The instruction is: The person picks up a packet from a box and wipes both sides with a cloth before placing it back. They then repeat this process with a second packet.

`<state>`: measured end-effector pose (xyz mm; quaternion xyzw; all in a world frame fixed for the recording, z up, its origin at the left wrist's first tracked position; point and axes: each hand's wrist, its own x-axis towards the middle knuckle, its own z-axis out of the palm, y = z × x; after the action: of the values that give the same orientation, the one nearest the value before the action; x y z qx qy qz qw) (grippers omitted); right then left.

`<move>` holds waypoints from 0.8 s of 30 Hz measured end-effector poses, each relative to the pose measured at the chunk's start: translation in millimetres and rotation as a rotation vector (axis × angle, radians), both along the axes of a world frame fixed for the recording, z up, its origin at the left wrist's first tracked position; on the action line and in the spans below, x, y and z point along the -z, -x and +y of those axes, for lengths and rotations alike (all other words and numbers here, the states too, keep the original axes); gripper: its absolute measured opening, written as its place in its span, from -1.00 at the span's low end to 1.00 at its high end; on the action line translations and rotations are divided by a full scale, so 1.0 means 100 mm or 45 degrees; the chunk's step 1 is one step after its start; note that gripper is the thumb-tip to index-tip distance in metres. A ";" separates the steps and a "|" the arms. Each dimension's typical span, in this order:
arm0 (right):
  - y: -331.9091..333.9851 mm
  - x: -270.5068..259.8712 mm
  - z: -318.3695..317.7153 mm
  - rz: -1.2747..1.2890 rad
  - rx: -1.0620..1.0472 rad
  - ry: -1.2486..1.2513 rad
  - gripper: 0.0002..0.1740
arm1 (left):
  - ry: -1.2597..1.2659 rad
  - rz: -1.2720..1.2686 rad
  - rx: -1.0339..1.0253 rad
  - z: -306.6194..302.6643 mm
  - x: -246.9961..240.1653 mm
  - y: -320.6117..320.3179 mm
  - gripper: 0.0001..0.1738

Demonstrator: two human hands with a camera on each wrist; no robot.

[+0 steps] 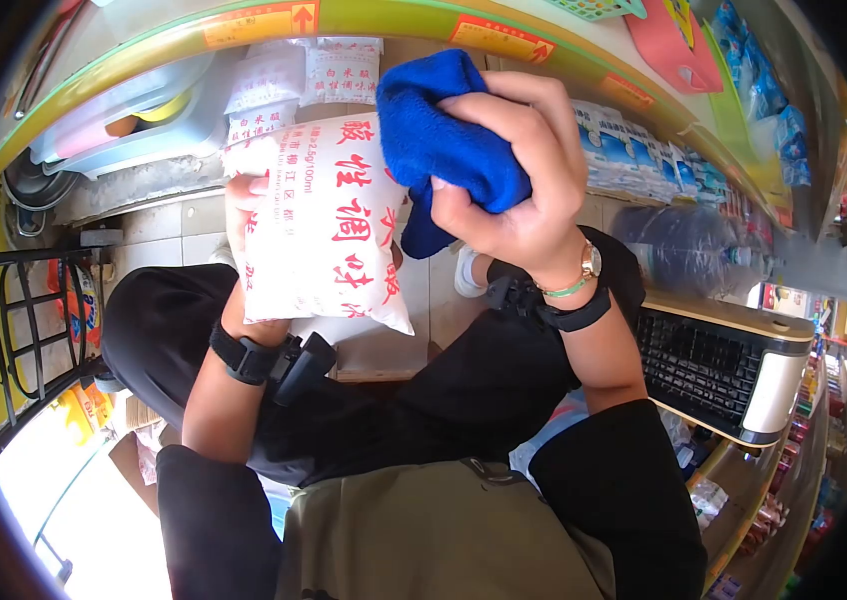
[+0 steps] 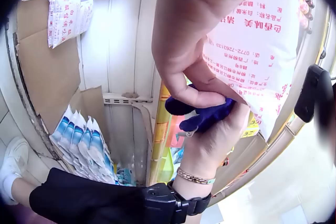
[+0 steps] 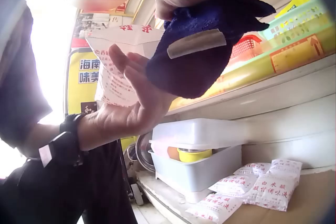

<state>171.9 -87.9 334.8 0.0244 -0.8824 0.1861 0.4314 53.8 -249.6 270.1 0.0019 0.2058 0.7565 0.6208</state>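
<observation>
Upright before me is a plump white packet of seasoning liquid (image 1: 319, 225) printed with large red characters. My left hand (image 1: 237, 215) grips it by its left edge, the thumb lying on the front and the rest mostly hidden behind. A bunched blue cloth (image 1: 454, 140) is in my right hand (image 1: 534, 170), fingers curled round it, at the packet's upper right corner. In the right wrist view a pale label shows on the cloth (image 3: 194, 45), which overlaps the left hand (image 3: 134, 108) there. The left wrist view shows the packet's small red print.
Similar white packets (image 1: 344, 72) lie on the low shelf, beside a lidded plastic box (image 3: 194, 166). Blue-and-white pouches (image 1: 614, 145) stand in a row farther right. A large water bottle (image 1: 689, 245) and a heater-like appliance (image 1: 719, 370) are to my right; a black metal rack (image 1: 39, 330) is left.
</observation>
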 end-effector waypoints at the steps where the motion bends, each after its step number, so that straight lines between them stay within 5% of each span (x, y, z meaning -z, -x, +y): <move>1: 0.00 0.01 0.01 0.013 0.031 0.009 -0.56 | 0.001 0.002 -0.001 -0.01 0.01 0.00 0.08; 5: 0.00 -0.03 0.08 0.082 0.066 0.017 -0.55 | -0.108 0.067 0.084 -0.05 0.10 0.01 0.06; 8: -0.02 -0.05 0.07 0.068 0.021 0.003 -0.57 | -0.067 -0.260 0.074 -0.03 0.20 0.01 0.05; 10: -0.04 -0.07 0.01 0.028 -0.077 -0.042 -0.59 | -0.859 0.028 0.240 0.05 0.30 0.04 -0.05; 11: -0.05 -0.06 -0.01 -0.002 -0.181 -0.040 -0.61 | -0.501 -0.008 0.040 -0.04 0.11 -0.01 -0.14; 13: -0.02 -0.05 -0.12 -0.030 -0.371 0.016 -0.61 | 0.017 1.294 -0.300 0.00 0.13 -0.01 -0.25; 17: 0.01 -0.03 -0.14 -0.053 -0.335 0.002 -0.57 | 0.067 1.756 -0.421 -0.10 0.21 0.09 -0.21; 19: 0.04 0.01 -0.11 -0.042 -0.167 -0.015 -0.52 | -0.019 0.795 -0.208 -0.07 0.35 0.04 -0.26; 20: 0.05 0.05 -0.07 -0.026 -0.127 -0.024 -0.51 | -0.904 0.075 0.143 0.05 0.26 0.08 -0.29; 21: 0.05 0.08 -0.04 -0.011 -0.089 -0.031 -0.50 | -0.905 0.073 0.146 0.03 0.26 0.07 -0.29; 23: 0.04 0.06 -0.04 0.000 -0.073 -0.023 -0.50 | -0.172 0.298 -0.061 -0.04 0.23 0.07 -0.22; 24: 0.03 0.04 -0.05 0.019 -0.072 -0.028 -0.51 | -0.193 0.282 -0.083 -0.02 0.19 0.07 -0.19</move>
<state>168.5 -93.0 330.6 0.0557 -0.8801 0.1883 0.4323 46.4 -251.1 251.1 0.1254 0.2153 0.7849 0.5674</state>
